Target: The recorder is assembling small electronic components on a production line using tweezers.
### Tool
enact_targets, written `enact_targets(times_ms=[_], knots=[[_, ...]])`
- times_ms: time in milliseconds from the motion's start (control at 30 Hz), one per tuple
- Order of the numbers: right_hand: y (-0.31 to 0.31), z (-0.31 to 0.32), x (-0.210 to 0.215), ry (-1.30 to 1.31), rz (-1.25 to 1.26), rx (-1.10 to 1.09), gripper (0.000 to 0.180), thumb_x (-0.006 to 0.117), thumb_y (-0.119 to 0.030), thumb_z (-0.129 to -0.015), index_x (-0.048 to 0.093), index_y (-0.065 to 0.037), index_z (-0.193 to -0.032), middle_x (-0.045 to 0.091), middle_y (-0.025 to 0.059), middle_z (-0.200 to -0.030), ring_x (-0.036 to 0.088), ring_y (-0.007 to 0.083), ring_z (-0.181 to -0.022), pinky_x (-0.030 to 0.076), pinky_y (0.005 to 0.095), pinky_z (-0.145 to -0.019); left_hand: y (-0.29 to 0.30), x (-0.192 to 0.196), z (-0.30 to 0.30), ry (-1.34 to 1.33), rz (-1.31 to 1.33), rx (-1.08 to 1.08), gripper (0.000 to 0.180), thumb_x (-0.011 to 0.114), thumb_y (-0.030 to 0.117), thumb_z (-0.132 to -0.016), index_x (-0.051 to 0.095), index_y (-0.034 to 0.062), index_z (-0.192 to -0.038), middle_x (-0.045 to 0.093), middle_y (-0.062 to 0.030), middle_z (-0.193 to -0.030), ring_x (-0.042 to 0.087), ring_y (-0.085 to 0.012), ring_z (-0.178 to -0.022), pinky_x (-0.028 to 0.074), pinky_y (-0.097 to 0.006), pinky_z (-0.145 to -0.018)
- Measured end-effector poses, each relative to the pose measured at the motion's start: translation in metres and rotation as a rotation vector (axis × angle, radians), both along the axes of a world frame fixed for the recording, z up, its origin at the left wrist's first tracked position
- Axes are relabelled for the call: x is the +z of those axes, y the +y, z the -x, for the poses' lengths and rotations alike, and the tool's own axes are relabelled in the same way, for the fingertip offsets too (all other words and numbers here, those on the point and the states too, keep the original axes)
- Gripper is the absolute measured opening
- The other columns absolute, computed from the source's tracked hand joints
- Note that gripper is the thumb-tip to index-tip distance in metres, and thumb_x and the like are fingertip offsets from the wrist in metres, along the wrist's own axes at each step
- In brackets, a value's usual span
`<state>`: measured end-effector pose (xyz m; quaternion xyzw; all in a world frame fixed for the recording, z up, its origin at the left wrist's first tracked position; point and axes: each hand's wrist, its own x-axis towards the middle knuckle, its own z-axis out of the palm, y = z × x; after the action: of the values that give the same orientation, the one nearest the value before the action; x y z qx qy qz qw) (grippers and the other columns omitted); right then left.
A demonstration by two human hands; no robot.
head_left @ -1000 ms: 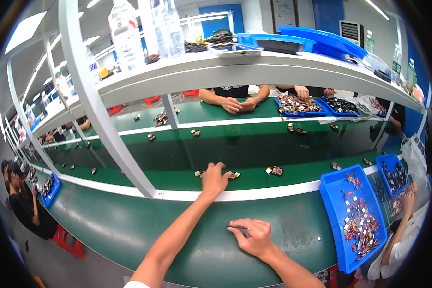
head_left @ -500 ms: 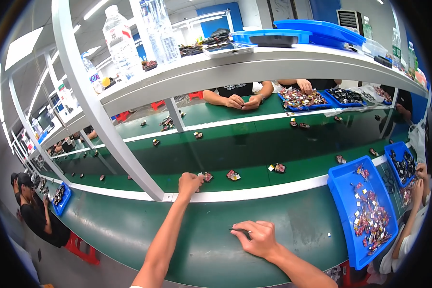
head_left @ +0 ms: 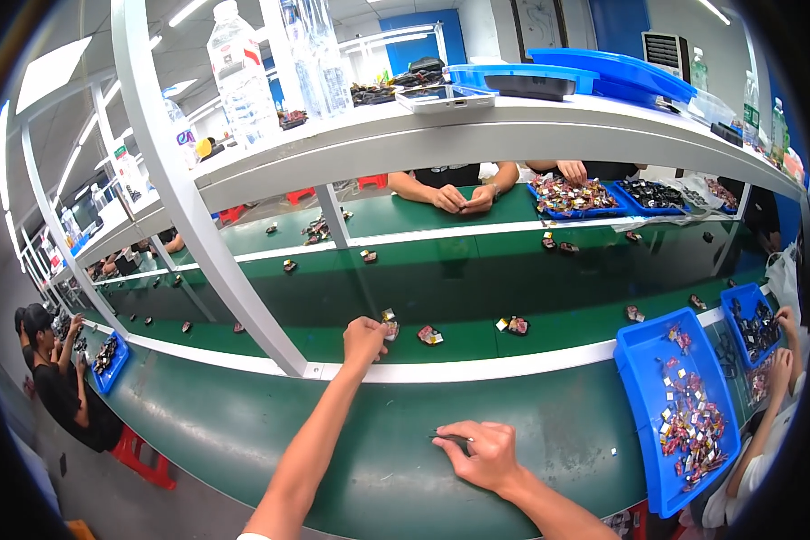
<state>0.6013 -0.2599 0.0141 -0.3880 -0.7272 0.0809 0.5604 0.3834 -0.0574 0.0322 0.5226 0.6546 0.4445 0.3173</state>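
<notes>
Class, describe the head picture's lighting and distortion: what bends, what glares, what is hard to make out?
Head view throughout: the shelf edge arches upward, and black frames the rounded picture; the ceiling panel glares white; pale sheen marks the green worktop; small parts in the blue tray are hard to separate.

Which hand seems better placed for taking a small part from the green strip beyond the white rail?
Probably the left: the left hand is over the white rail, right at a small part. The right hand is over the near bench, its grip occupied by a slim dark tool.
</notes>
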Motion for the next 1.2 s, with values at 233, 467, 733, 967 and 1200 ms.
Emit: enact_targets(times_ms=[233, 467, 733, 967, 1200], knots=[[-0.001, -0.003, -0.004, 0.267, 0.368, 0.130, 0.011, 0.084, -0.004, -0.077, 0.075, -0.002, -0.082, 0.073, 0.0026, -0.075, 0.041, 0.0015, -0.043, 0.031, 0.0205, -0.044, -0.102, 0.015, 0.014, -0.103, 0.065, -0.328, 0.017, 0.069, 0.011, -0.091, 0.073, -0.0040, -0.095, 0.075, -0.0090, -0.079, 0.062, -0.0097, -0.052, 0.044, -0.024, -0.044], [-0.002, -0.004, -0.001, 0.498, 0.648, 0.237, 0.010, 0.078, 0.003, -0.084, 0.071, 0.002, -0.091, 0.070, 0.0018, -0.078, 0.041, -0.0030, -0.053, 0.031, 0.0168, -0.047, -0.169, 0.006, -0.001, -0.076, 0.065, -0.414, 0.018, 0.071, 0.009, -0.091, 0.076, -0.0009, -0.106, 0.073, -0.0051, -0.079, 0.055, -0.0048, -0.055, 0.043, -0.024, -0.051], [-0.004, 0.000, 0.007, 0.284, 0.493, 0.117, 0.011, 0.077, 0.006, -0.083, 0.068, 0.004, -0.090, 0.074, 0.0084, -0.081, 0.046, -0.0011, -0.050, 0.033, 0.0163, -0.046, -0.182, -0.001, -0.006, 0.077, -0.315, -0.487, 0.016, 0.071, 0.000, -0.088, 0.076, -0.0003, -0.103, 0.065, -0.0051, -0.071, 0.048, -0.0055, -0.049, 0.038, -0.025, -0.046], [-0.004, 0.004, 0.002, 0.312, 0.528, 0.088, 0.013, 0.081, 0.001, -0.081, 0.074, 0.000, -0.091, 0.058, -0.0033, -0.060, 0.039, -0.0010, -0.046, 0.027, 0.0201, -0.044, -0.184, -0.003, -0.007, 0.119, -0.420, -0.479, 0.015, 0.073, -0.002, -0.086, 0.076, 0.0003, -0.101, 0.063, -0.0046, -0.070, 0.049, -0.0075, -0.048, 0.039, -0.025, -0.045], [-0.003, 0.004, 0.006, 0.268, 0.513, 0.089, 0.013, 0.081, 0.001, -0.081, 0.074, -0.002, -0.091, 0.052, -0.0056, -0.054, 0.037, -0.0014, -0.045, 0.024, 0.0199, -0.044, -0.186, -0.003, -0.009, 0.121, -0.405, -0.503, 0.010, 0.071, -0.001, -0.088, 0.073, -0.0004, -0.098, 0.062, -0.0072, -0.071, 0.052, -0.0129, -0.048, 0.040, -0.030, -0.045]])
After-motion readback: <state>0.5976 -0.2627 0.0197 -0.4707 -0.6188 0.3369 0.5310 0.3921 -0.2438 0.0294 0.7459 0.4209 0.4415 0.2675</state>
